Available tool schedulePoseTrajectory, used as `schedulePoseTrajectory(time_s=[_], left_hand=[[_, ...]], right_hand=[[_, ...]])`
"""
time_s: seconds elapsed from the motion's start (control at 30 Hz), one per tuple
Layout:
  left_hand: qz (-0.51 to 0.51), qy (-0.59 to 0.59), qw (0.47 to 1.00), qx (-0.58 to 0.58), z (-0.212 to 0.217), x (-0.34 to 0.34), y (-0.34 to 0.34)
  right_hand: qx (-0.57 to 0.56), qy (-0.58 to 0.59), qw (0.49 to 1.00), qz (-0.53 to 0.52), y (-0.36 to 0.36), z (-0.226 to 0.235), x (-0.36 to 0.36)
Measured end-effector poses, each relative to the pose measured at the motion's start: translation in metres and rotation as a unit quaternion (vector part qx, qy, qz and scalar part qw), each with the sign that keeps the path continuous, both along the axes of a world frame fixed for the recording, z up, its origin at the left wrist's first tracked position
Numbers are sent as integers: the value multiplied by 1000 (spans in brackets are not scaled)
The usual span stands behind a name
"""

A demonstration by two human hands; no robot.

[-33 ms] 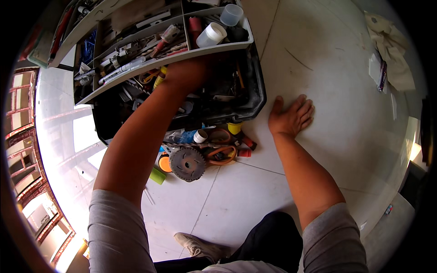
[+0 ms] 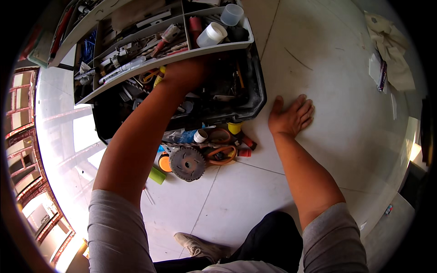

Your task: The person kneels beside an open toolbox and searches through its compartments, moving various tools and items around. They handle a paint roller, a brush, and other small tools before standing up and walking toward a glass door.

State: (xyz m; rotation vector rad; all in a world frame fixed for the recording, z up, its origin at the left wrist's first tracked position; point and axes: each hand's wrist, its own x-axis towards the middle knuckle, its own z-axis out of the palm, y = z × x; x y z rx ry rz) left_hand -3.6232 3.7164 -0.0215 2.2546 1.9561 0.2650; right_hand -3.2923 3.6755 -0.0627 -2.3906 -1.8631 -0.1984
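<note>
My left hand (image 2: 184, 75) reaches into the open black toolbox (image 2: 257, 93) on the floor. Its fingers are hidden under the grey compartment tray (image 2: 136, 68), so I cannot tell what they touch. The tray holds small tools, a white jar (image 2: 211, 34) and a clear cup (image 2: 231, 13). My right hand (image 2: 291, 117) lies flat on the pale tiled floor just right of the toolbox, with fingers spread and nothing in it.
Loose items lie in front of the toolbox: a toothed saw blade (image 2: 186, 163), an orange-handled tool (image 2: 221, 152), a small white-capped bottle (image 2: 200, 135) and a green piece (image 2: 157, 175). A crumpled cloth (image 2: 391, 41) lies far right. My shoe (image 2: 200, 248) is below.
</note>
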Motion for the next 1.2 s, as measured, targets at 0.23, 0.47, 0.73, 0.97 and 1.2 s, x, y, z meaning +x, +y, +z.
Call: schedulePoseTrajectory(time_s=[0.23,0.47,0.73,0.97,1.2], left_hand=[[32,-98,992,-74,49,7,-14],[-45,-285,927,-239,42,26,-19],[-146,-180,908,-349,23,50,27],[-48,-203,963,-173,35,26,9],[-56,-145,958,-240,42,-14,-18]], right_hand=[[7,-12,1000,-4,-1,-1,4],[-8,-13,1000,-7,0,4,-1],[-10,-17,1000,-12,0,4,-5],[-5,-12,1000,-11,0,7,-1],[-8,3,1000,-4,0,5,-2]])
